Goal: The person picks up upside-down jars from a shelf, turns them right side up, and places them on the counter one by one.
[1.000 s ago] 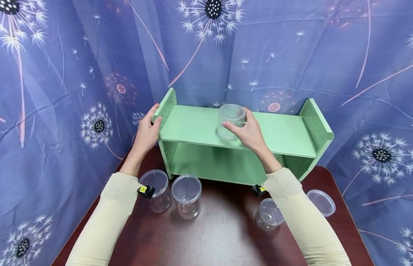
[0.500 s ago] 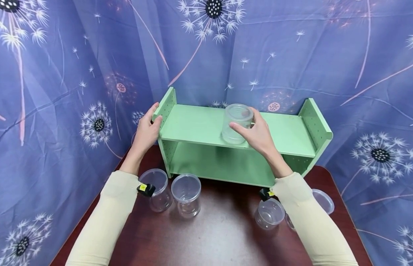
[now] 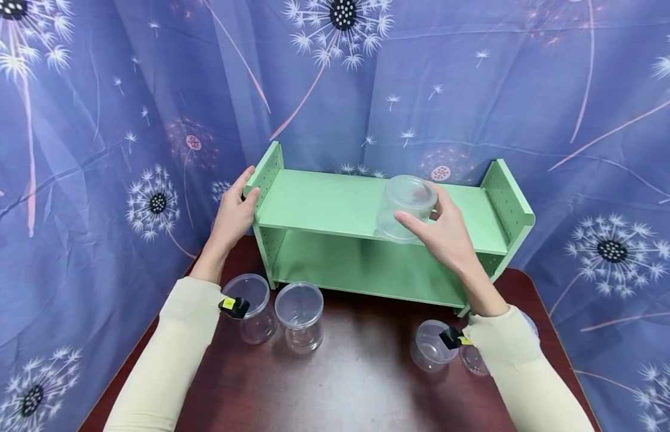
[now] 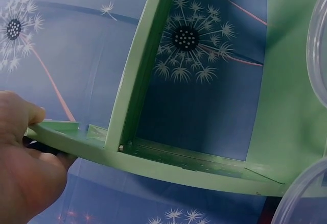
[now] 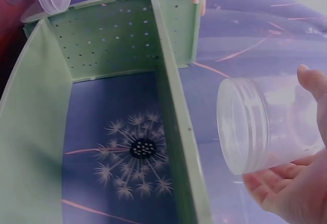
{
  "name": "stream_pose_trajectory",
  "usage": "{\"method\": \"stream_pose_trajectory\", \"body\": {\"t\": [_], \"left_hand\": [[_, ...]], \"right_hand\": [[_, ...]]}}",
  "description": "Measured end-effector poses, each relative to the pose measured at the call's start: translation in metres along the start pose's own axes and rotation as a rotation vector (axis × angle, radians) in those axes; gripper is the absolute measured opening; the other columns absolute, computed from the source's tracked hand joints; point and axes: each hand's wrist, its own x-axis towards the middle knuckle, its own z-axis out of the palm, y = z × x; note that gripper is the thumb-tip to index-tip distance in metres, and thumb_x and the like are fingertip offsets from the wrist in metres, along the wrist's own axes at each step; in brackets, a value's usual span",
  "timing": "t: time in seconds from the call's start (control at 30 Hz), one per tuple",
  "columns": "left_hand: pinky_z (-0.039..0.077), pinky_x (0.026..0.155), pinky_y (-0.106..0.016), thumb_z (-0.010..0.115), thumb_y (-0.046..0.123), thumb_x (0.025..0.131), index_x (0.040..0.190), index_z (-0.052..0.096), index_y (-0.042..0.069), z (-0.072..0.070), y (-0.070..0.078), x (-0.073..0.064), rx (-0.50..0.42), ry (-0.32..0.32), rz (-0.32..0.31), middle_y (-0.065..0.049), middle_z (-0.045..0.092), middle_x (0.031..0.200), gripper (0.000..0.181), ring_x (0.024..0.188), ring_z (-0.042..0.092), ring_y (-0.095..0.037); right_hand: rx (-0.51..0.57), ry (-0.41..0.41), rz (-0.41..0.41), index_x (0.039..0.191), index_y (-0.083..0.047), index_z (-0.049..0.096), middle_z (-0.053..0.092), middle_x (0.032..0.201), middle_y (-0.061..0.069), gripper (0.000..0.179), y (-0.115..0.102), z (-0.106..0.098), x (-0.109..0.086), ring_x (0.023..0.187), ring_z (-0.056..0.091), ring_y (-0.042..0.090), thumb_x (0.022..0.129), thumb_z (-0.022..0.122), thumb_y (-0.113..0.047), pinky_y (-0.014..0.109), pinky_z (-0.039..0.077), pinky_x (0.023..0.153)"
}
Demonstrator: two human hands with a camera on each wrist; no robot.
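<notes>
A green two-tier shelf (image 3: 313, 201) stands on the table. At its left end panel, my left hand (image 3: 234, 216) grips the upper edge, thumb on the inner side; the left wrist view also shows this hand (image 4: 28, 157) around the panel's end. My right hand (image 3: 448, 231) holds a clear plastic jar (image 3: 396, 219) over the upper board, thumb in front and fingers behind. In the right wrist view, the jar's wider ringed end (image 5: 240, 127) faces the board with a gap between them, so the jar is upside down.
Two clear lidded jars (image 3: 299, 309) stand at the shelf's front left. A short clear jar (image 3: 432, 345) stands front right, beside another clear container (image 3: 473, 360) partly covered by my right sleeve (image 3: 507, 342). A blue dandelion-print curtain (image 3: 335, 114) hangs behind.
My right hand has carried the jar rightward and a little toward me along the upper board. The jar now leans more. My left hand keeps its grip on the shelf's end panel.
</notes>
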Motion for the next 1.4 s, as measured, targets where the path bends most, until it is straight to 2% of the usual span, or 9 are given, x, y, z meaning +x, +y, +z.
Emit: {"method": "stream_pose_trajectory", "body": {"t": [0.17,0.27,0.4,0.53,0.7,0.83,0.97,1.23,1.4], "left_hand": [[0.044,0.056,-0.025,0.047,0.022,0.110,0.165,0.029,0.020,0.001,-0.001,0.001,0.000,0.003,0.005,-0.008,0.037,0.163,0.057,0.048,0.035,-0.008],[0.046,0.062,-0.026,0.047,0.022,0.110,0.164,0.030,0.020,0.001,-0.002,0.002,0.002,0.006,0.016,-0.006,0.035,0.164,0.057,0.054,0.043,-0.008],[0.045,0.057,-0.025,0.048,0.022,0.110,0.164,0.030,0.021,0.000,-0.002,0.002,-0.009,0.001,0.020,-0.005,0.035,0.164,0.057,0.051,0.041,-0.008],[0.037,0.045,-0.025,0.047,0.022,0.111,0.164,0.030,0.020,-0.001,-0.001,0.002,-0.026,-0.014,0.029,-0.007,0.034,0.165,0.056,0.042,0.029,-0.008],[0.037,0.048,-0.026,0.049,0.023,0.110,0.164,0.031,0.021,-0.002,0.001,0.004,-0.017,-0.024,0.037,-0.007,0.034,0.165,0.056,0.045,0.028,-0.009],[0.041,0.057,-0.027,0.049,0.023,0.110,0.164,0.031,0.020,-0.002,0.000,0.005,-0.015,-0.022,0.041,-0.008,0.035,0.164,0.056,0.062,0.043,-0.017],[0.044,0.067,-0.027,0.049,0.022,0.110,0.164,0.031,0.020,-0.003,0.000,0.003,-0.027,-0.021,0.034,-0.009,0.035,0.164,0.056,0.093,0.052,-0.028],[0.042,0.063,-0.028,0.049,0.023,0.110,0.164,0.029,0.020,-0.004,-0.002,0.003,-0.020,-0.022,0.024,-0.007,0.032,0.166,0.057,0.088,0.050,-0.025],[0.044,0.071,-0.031,0.050,0.022,0.110,0.164,0.030,0.020,-0.004,-0.004,0.004,-0.024,-0.022,0.012,-0.010,0.033,0.165,0.057,0.113,0.053,-0.028]], "right_hand": [[-0.011,0.031,0.006,0.157,-0.017,0.043,0.056,0.142,0.007,0.080,-0.003,-0.016,-0.015,0.119,0.059,0.023,0.090,0.082,-0.033,0.029,0.046,0.097],[-0.016,0.055,0.021,0.157,-0.017,0.043,0.057,0.140,0.007,0.078,-0.003,-0.025,-0.025,0.117,0.059,0.018,0.090,0.082,-0.031,0.024,0.045,0.095],[-0.013,0.091,0.027,0.155,-0.019,0.046,0.059,0.135,0.006,0.074,-0.001,-0.037,-0.042,0.113,0.060,0.010,0.091,0.082,-0.027,0.018,0.046,0.090],[-0.018,0.113,0.019,0.156,-0.018,0.045,0.058,0.135,0.007,0.074,0.007,-0.050,-0.061,0.113,0.060,0.004,0.091,0.081,-0.019,0.013,0.047,0.088],[-0.053,0.146,0.030,0.156,-0.014,0.044,0.058,0.132,0.000,0.075,0.018,-0.065,-0.083,0.110,0.059,0.001,0.090,0.081,-0.012,0.009,0.046,0.086],[-0.055,0.173,0.030,0.155,-0.013,0.046,0.059,0.128,-0.006,0.075,0.024,-0.069,-0.097,0.106,0.060,0.002,0.089,0.081,-0.006,0.009,0.047,0.083],[-0.043,0.186,0.039,0.154,-0.011,0.045,0.059,0.126,-0.007,0.076,0.026,-0.069,-0.111,0.107,0.061,0.001,0.087,0.080,0.000,0.009,0.048,0.085],[-0.048,0.229,0.085,0.154,-0.009,0.045,0.058,0.127,-0.009,0.078,0.036,-0.060,-0.131,0.100,0.061,0.001,0.086,0.081,0.003,0.009,0.049,0.077],[-0.037,0.235,0.117,0.154,-0.010,0.047,0.059,0.127,-0.010,0.077,0.045,-0.049,-0.142,0.099,0.060,0.003,0.086,0.081,0.001,0.010,0.047,0.077]]}}
